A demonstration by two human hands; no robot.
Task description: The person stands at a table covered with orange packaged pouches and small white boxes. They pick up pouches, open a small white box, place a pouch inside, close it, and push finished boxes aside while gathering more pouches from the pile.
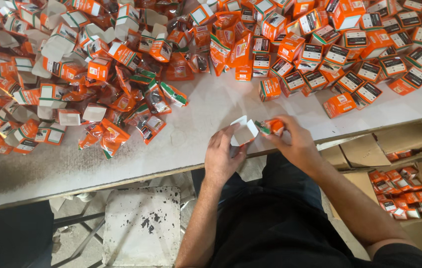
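Left hand (223,155) pinches open small white carton (245,132) at counter (191,144) front edge. Right hand (293,141) pinches orange sachet (272,127), just right of carton mouth. Carton likely light, crushable: grip side walls. Sachet film probably slippery: hold by its end.

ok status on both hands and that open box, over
Left hand holds small open box at table edge. Right hand pushes orange packet toward its mouth. Nothing between.

Both hands (223,154) (295,141) close together, fingers curled
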